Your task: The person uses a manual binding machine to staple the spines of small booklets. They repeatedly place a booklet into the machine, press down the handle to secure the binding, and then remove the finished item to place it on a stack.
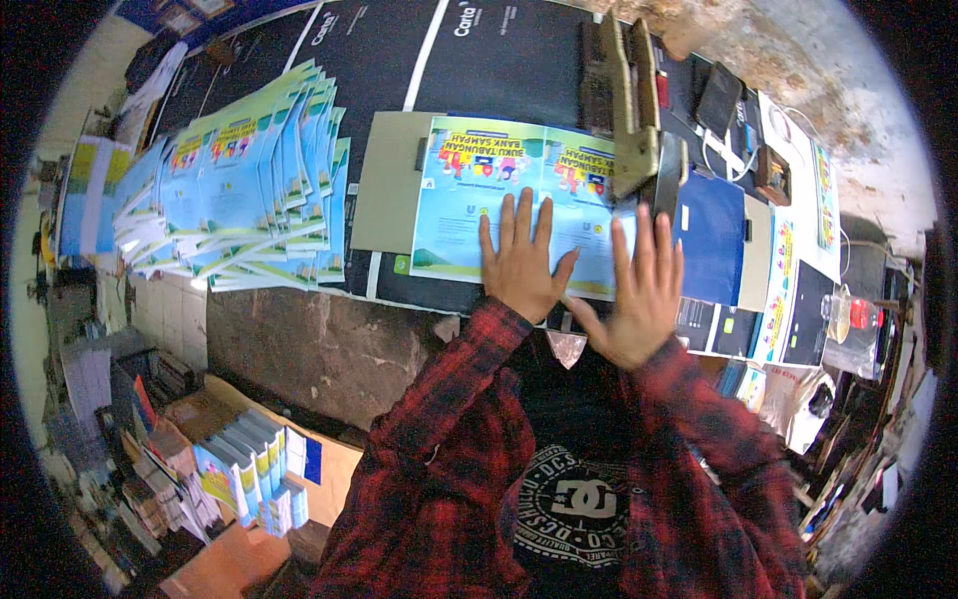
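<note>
A printed cover sheet (469, 235), light blue and green with yellow lettering panels, lies on a grey board (384, 185) on the table. My left hand (523, 262) rests flat on its middle, fingers spread. To its right my right hand (644, 295) is open over the sheet's right end, slightly smeared; I cannot tell whether it touches the paper. The sheet's far right corner runs beneath a worn beige and dark bar-like device (635, 110). A blue flat panel (714, 240) lies beside my right hand.
Many similar sheets (239, 180) are fanned in a loose pile at left. A phone (718, 100), white cable and small wooden box (773, 175) lie at the far right. Bundled booklets (244, 464) stand in a carton below left. A clear bottle (846, 309) is at the right edge.
</note>
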`<move>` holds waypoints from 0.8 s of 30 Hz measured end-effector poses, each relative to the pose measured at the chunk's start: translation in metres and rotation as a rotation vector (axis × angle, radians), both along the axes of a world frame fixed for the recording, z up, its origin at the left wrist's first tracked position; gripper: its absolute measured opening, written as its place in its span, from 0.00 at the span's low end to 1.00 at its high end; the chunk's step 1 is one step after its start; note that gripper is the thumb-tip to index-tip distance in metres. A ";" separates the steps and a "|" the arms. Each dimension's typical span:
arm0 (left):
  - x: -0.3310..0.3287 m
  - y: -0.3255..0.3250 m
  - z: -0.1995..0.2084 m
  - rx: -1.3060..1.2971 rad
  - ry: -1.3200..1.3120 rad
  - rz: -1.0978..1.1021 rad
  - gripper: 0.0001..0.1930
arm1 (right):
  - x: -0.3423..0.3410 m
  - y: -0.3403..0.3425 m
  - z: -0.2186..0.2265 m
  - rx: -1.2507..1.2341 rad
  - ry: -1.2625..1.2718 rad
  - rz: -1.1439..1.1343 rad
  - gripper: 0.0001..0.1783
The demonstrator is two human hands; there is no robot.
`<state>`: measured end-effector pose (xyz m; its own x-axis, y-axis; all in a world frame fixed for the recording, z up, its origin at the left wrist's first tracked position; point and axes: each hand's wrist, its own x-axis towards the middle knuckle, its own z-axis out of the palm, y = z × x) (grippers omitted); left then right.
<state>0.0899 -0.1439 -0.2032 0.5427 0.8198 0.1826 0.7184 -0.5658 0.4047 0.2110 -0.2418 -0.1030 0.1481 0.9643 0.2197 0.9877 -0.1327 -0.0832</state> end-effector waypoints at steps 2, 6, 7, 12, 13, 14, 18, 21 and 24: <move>-0.002 -0.004 0.002 -0.001 0.012 -0.024 0.41 | -0.004 0.001 -0.016 0.031 0.034 -0.040 0.55; -0.005 -0.002 -0.001 -0.004 -0.028 0.000 0.40 | -0.002 0.007 -0.004 0.050 0.137 -0.004 0.53; -0.007 0.004 -0.003 0.039 -0.023 0.017 0.40 | -0.002 0.007 0.005 0.052 0.181 0.012 0.52; -0.040 0.018 -0.011 0.126 0.034 0.116 0.38 | 0.049 0.027 0.088 0.053 1.122 0.106 0.43; -0.047 0.024 -0.010 0.134 0.034 0.134 0.38 | 0.070 0.035 0.089 0.094 1.357 0.166 0.47; -0.056 0.029 -0.008 0.137 0.069 0.152 0.37 | 0.074 0.041 0.099 0.208 1.358 0.087 0.44; -0.090 0.049 -0.002 0.121 0.086 0.260 0.36 | 0.120 0.040 0.051 0.376 1.443 -0.178 0.40; -0.104 0.068 -0.011 0.099 0.029 0.297 0.35 | 0.133 0.020 -0.040 0.286 1.206 -0.302 0.38; -0.101 0.074 -0.003 0.099 -0.010 0.311 0.34 | 0.124 -0.002 -0.105 0.285 1.157 -0.221 0.35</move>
